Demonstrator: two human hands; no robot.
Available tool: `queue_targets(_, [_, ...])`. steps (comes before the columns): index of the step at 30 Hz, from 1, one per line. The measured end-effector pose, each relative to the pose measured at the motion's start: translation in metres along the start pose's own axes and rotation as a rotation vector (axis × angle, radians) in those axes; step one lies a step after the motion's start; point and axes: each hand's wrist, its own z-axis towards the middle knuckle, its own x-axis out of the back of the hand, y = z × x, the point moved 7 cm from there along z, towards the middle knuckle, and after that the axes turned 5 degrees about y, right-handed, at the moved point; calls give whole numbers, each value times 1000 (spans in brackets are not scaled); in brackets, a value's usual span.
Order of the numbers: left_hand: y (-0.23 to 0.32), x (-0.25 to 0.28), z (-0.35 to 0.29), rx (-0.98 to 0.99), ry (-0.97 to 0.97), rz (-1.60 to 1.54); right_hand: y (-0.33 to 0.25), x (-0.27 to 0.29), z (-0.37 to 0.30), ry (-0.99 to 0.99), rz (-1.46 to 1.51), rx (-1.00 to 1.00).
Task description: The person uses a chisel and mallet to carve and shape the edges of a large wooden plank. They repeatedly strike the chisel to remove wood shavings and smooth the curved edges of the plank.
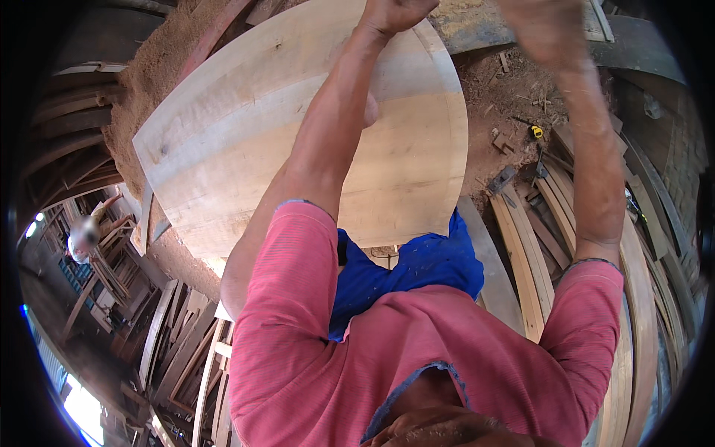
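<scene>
A large pale wooden panel (417, 164) made of joined boards lies in front of me, reaching from my lap to the upper edge of the view. My left forearm crosses above it. At the panel's far edge, my left hand (401, 10) looks closed; the frame's top cuts off its fingers and hides anything in them. My right hand (547, 33) is smeared by motion beyond the panel's right side, near a wooden board (477, 26). Whether it holds something does not show.
On the dirt floor to the right lie a yellow tape measure (536, 132), a hand plane (501, 179) and long timber strips (525, 253). Sawdust (145, 74) is heaped at the far left. Stacked planks (182, 343) stand lower left. Another person (83, 237) is in the left background.
</scene>
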Motion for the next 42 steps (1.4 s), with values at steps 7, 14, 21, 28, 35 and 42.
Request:
queue_targets(7, [-18,-2,-12,250,295,-146,23,-25,-50,-395,57,-471])
queue_targets(14, [-36,24,8,295,323,-63,26,7,-95,-168,271,-712])
queue_targets(21, [-19,17,26,149,181,-12,26,42,-67,117,487,-466])
queue_targets(28, [-24,22,17,158,166,-14,52,55,-64,134,569,-436])
queue_targets(35, [-21,24,23,129,163,4,49,56,-59,105,523,-329])
queue_targets(42, [-15,14,19,134,203,60,44,54,-56,133,533,-340])
